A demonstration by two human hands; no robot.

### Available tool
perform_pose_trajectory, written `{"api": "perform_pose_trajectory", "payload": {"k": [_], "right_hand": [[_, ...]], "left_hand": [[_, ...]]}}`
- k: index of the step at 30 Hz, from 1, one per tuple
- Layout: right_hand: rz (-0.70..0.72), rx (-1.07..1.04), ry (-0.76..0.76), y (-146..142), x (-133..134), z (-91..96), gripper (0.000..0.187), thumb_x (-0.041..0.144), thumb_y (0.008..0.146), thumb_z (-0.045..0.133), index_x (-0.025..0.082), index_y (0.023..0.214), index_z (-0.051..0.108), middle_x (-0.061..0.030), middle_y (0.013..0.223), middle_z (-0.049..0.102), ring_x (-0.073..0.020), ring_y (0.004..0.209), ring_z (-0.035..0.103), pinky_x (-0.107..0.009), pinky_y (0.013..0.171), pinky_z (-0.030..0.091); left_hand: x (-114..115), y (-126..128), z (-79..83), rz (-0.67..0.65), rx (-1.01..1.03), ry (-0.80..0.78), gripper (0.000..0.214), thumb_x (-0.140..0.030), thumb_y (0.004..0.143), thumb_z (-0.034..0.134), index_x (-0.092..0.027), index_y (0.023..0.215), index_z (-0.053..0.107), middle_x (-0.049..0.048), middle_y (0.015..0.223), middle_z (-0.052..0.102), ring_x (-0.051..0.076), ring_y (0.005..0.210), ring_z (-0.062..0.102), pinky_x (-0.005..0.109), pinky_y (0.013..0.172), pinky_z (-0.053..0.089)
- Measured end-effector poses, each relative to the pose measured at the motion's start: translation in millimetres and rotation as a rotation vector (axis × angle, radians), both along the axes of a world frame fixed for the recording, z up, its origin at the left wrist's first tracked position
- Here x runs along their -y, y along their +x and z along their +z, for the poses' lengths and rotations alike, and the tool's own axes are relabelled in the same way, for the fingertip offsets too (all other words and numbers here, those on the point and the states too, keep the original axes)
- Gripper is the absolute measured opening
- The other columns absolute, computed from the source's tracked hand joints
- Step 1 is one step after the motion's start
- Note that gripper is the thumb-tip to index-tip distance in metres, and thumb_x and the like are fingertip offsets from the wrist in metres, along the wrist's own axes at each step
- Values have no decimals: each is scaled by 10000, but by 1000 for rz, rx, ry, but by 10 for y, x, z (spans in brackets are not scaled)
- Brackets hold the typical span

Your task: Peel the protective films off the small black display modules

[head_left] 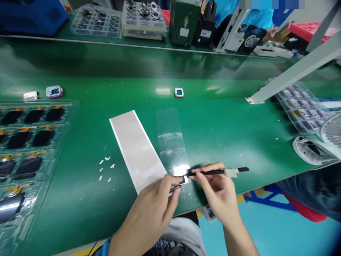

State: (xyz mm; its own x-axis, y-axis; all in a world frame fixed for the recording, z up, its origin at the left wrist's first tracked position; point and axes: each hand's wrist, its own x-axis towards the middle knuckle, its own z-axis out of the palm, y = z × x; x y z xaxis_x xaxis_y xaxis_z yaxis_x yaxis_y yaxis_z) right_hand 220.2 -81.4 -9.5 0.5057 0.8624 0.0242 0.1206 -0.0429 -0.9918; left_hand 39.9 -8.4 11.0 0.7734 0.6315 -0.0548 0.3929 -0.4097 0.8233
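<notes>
My left hand (157, 199) is closed, pinching a small dark flat part (182, 180) between thumb and fingers; most of the part is hidden by them. In my right hand (220, 188) is a pair of black tweezers (213, 172) with pale tape wrapped near the back end. The tweezers' tip points left and meets or nearly meets the dark part; I cannot tell which. A clear plastic strip (172, 138) lies just beyond both hands. Beside it, to the left, a beige sheet with white edges (137, 149) runs down to my left hand.
At left stands a clear tray (57, 142) of black screens with orange flex cables. Several white scraps (107, 158) lie between it and the sheet. Small watch-like cases (179, 92) sit farther back. A slanted white post (293, 71), another parts tray (303, 106) and a white fan (314, 149) occupy the right.
</notes>
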Motion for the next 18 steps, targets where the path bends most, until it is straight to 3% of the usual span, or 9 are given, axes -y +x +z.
{"api": "perform_pose_trajectory", "payload": {"k": [12,18], "right_hand": [[-88,-26,23,-36,-10,-13,89,222,884,692,193,905,611,-20,883,656,-146,717,750,-226,709,628],[-150,-110,147,-9,-12,76,138,154,895,673,208,931,551,-33,854,742,-138,663,748,-229,671,633]], "left_hand": [[-16,24,-35,35,16,33,135,-204,1008,409,-260,1107,481,9,1026,703,192,873,701,305,711,533],[-33,16,-53,222,81,-62,91,-231,947,551,-234,940,641,-20,818,710,145,678,660,233,587,488]]}}
